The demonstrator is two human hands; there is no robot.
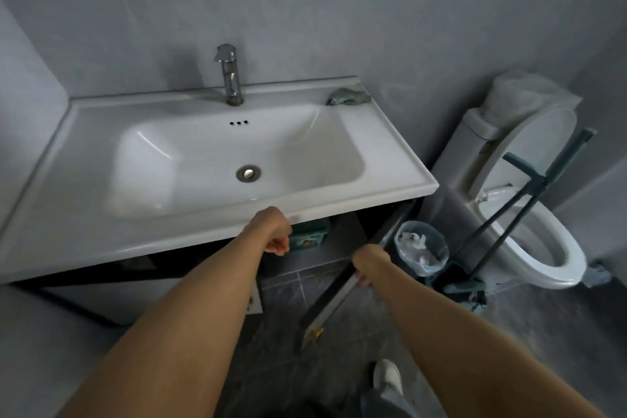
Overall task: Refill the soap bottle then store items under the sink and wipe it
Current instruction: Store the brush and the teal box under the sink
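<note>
The sink (pixel 88 220) fills the middle of the frame, its basin bare, and under its front edge the cupboard stands open. One green pack (pixel 310 236) shows inside; I can't see the soap bottle anywhere. My right hand (pixel 369 263) grips the top edge of the right cabinet door (pixel 325 309), at centre-right. My left hand (pixel 276 232) is just below the sink's front rim, fingers curled into a fist with nothing visible in them.

The risk, I think, is in closing up. If I swing this door in fast, my left hand sits right in its path and could get pinched, and a pack standing too far forward would stop the door from closing.

By count: one sink, one tap (pixel 230 78), one drain (pixel 248 173), three overflow holes (pixel 238 122), one crumpled cloth (pixel 348 97) on the far right corner of the rim, and two open doors, the left door (pixel 255 299) barely showing. To the right are one lined bin (pixel 420 248) and one toilet (pixel 543 258).
</note>
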